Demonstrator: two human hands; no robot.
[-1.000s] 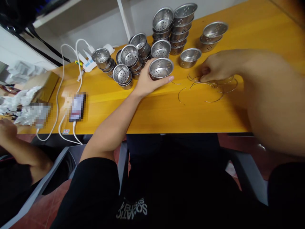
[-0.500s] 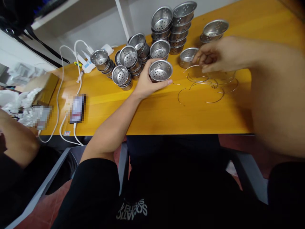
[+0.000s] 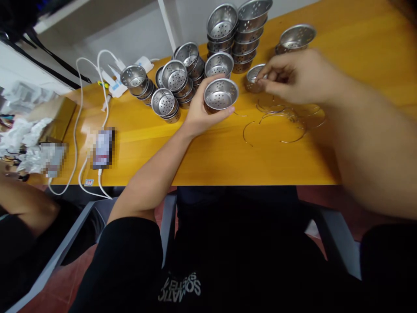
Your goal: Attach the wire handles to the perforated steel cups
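Two hands work near the counter's (image 3: 208, 152) far edge: left hand (image 3: 202, 114) wraps a light, stiff, slippery metal cup (image 3: 220, 94) by its side; right hand (image 3: 295, 76) pinches a thin bendy wire ring (image 3: 264, 79)

Hidden, cropped, blurred

Right hand (image 3: 295, 76) motion-blurred; fingertip contents unclear, small bowl (image 3: 253, 78) at its 9 o'clock half covered. Phone (image 3: 103, 148) and packet (image 3: 52, 155) pixelated. Bowl stack (image 3: 252, 30) clipped at 12 o'clock edge. Co-worker's arm (image 3: 26, 204) cropped at 9 o'clock.
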